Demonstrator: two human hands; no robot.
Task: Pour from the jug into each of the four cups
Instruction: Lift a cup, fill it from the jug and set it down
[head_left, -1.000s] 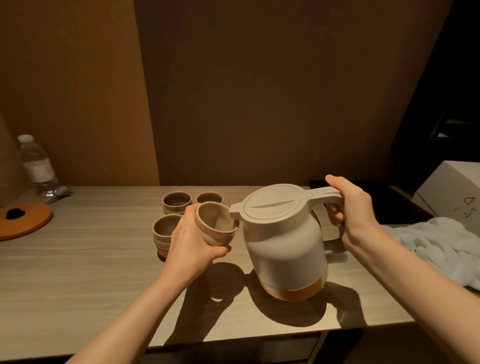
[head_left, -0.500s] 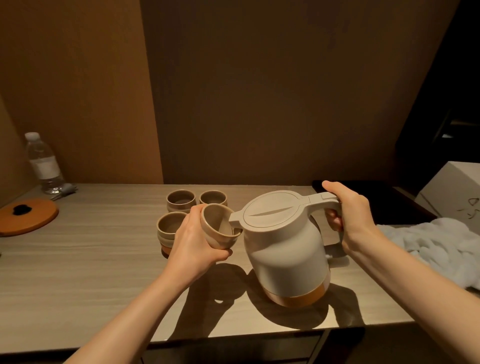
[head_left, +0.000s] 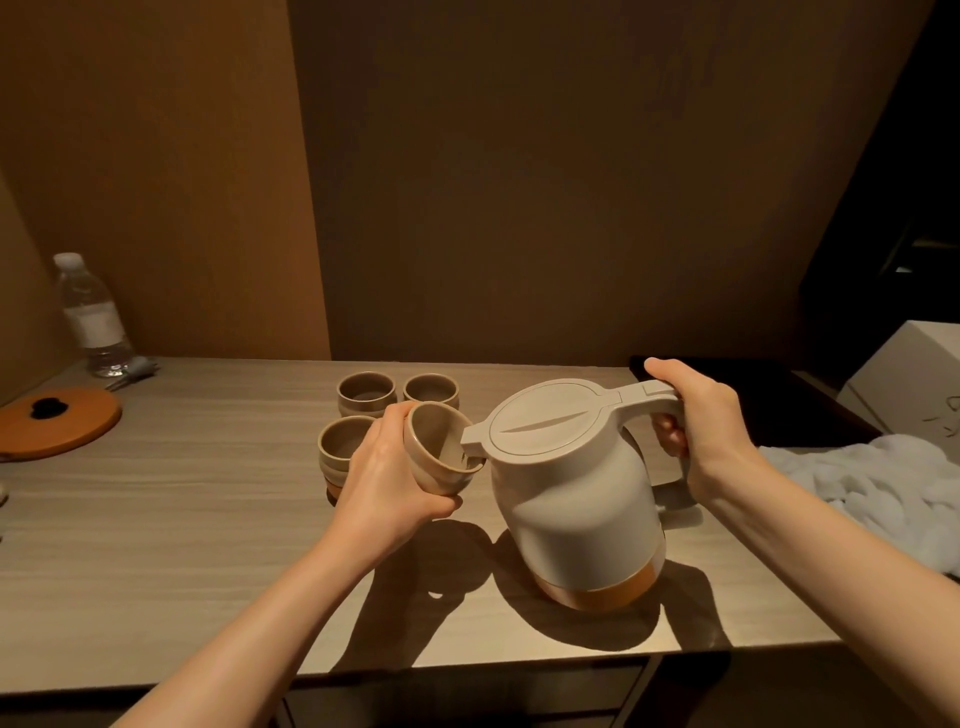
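Progress: early, by the look of it. One cup is lifted and tilted, its mouth turned to the jug's spout, which reaches over the rim. No stream can be made out, and whether liquid has reached the cup cannot be told. Three more cups stand on the worktop near the middle of its far edge: two at the back and one in front, which seems to sit on a stack. Their fill level cannot be read in this light; judged from that, most of the pouring is likely left.

Left hand: grip wrapped round the lifted cup from below and behind, thumb along the upper wall.

Right hand: grip closed round the jug handle, thumb on top.

Jug: tipped toward the cup, base near the front edge, right of centre; whether the base touches the worktop cannot be told. Lid down.

Cup relative to grips: inside the left one, just beside the jug body, well apart from the right.
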